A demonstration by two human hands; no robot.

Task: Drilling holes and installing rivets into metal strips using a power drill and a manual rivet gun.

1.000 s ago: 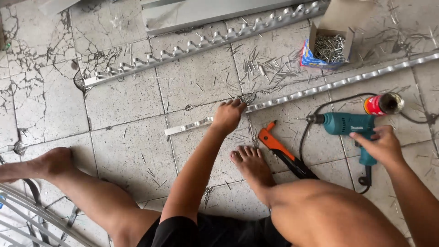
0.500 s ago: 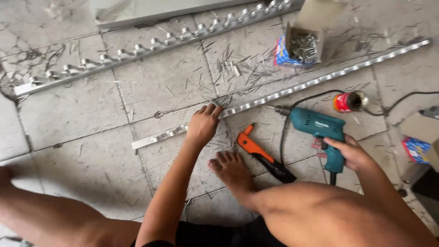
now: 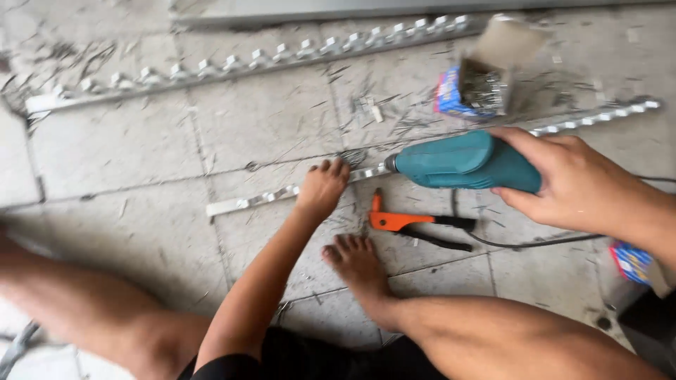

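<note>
left hand [image 3: 320, 190] pressing metal strip [image 3: 260, 200] flat on tiled floor, fingers together on it. right hand [image 3: 574, 183] gripping teal drill [image 3: 461, 163], fingers clamped round body, bit nearing strip. drilling seemingly not begun. orange hand tool [image 3: 401, 222] lying just beside foot [image 3: 355, 260].

The left hand [image 3: 320, 190] presses flat on a long notched silver metal strip [image 3: 253, 201] that lies on the grey tiled floor [image 3: 127, 148]. The right hand [image 3: 570, 183] grips a teal electric drill [image 3: 458, 163], whose tip is at the strip, just beside the left fingers. Below the strip, near a bare foot [image 3: 355, 260], lies an orange-handled rivet tool [image 3: 408, 222]. Above the strip stands an open cardboard box of small metal fasteners [image 3: 479, 88]. Further above the strip lies a second notched silver strip [image 3: 232, 67].
</note>
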